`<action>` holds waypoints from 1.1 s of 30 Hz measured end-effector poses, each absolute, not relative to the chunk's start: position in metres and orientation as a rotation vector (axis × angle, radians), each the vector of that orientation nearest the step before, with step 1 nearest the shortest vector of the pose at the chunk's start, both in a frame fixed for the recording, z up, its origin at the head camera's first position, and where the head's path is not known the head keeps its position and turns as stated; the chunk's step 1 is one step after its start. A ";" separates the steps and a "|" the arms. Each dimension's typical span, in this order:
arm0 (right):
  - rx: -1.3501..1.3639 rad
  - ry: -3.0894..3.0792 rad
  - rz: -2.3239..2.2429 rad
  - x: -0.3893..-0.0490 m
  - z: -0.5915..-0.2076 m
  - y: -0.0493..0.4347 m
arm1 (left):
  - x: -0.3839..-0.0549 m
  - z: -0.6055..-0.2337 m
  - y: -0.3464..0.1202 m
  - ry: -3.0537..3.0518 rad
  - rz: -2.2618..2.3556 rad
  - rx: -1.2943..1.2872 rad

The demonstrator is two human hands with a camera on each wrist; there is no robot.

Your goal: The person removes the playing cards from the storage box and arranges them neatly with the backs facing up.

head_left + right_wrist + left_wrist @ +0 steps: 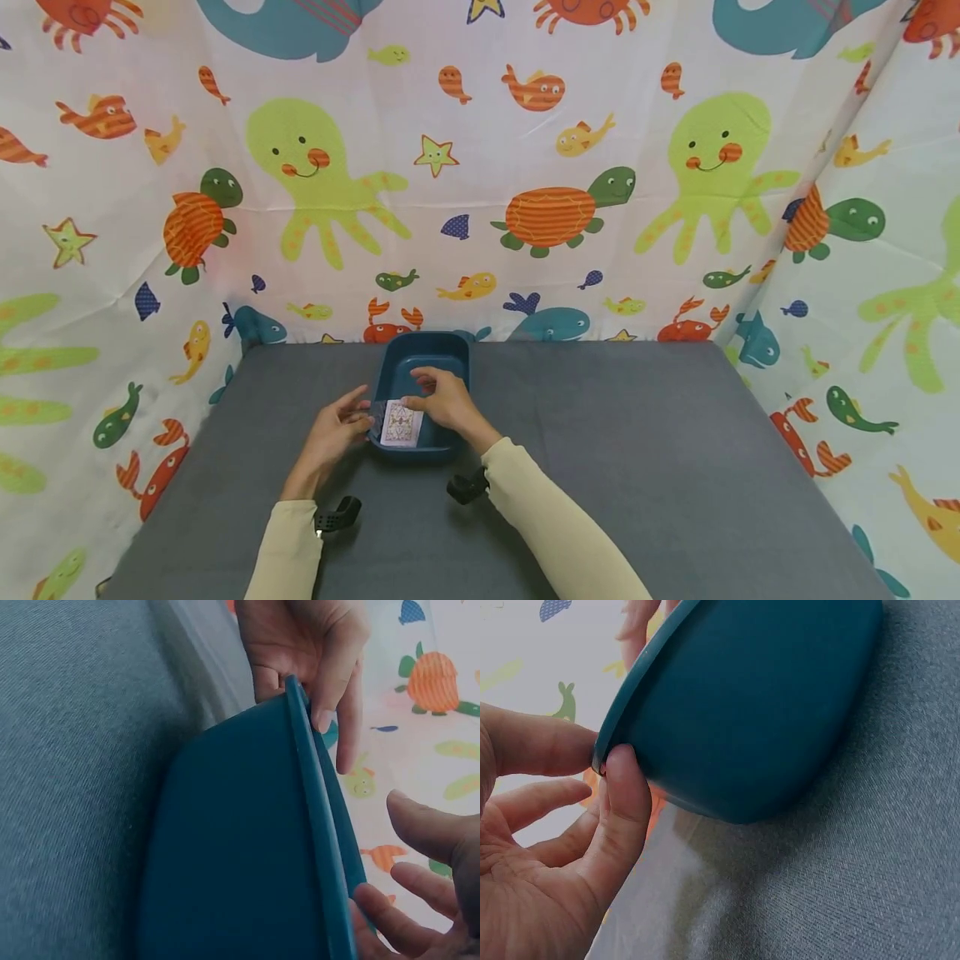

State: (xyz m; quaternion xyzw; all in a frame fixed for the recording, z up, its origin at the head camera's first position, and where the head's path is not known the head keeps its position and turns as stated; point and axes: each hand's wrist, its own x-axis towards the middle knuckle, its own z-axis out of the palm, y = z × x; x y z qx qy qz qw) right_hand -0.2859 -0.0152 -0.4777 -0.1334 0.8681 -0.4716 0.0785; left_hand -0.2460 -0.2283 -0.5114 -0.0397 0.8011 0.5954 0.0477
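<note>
A deep blue plastic tub (462, 367) with rounded corners stands on the grey table. In it, near the front left, lies a pack of playing cards (401, 423), its patterned back facing up. A dark see-through patch (378, 414) shows between the cards and the tub's left wall; I cannot tell what it is. My left hand (562, 840) pinches the tub's rim, thumb outside and index finger inside. My right hand (446, 400) reaches over the tub from the right, thumb by the cards. In the right wrist view its fingers are spread and hold nothing visible.
Grey cloth covers the table (615, 450). A printed sea-animal curtain (480, 167) hangs behind the table and along both sides. Dark wrist cameras, one (339, 514) on the left and another (467, 486) on the right, stick out near the tub's front.
</note>
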 end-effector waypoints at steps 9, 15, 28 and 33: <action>-0.282 2.588 -1.379 -0.295 -0.489 -0.025 | -0.249 -0.514 -0.232 2.400 1.827 -0.147; -0.269 2.620 -1.337 -0.302 -0.498 -0.027 | -0.248 -0.514 -0.233 2.371 1.849 -0.145; -0.183 2.563 -1.278 -0.309 -0.509 -0.034 | -0.250 -0.519 -0.234 2.289 1.889 -0.141; -0.169 2.573 -1.220 -0.310 -0.509 -0.036 | -0.250 -0.518 -0.234 2.289 1.890 -0.129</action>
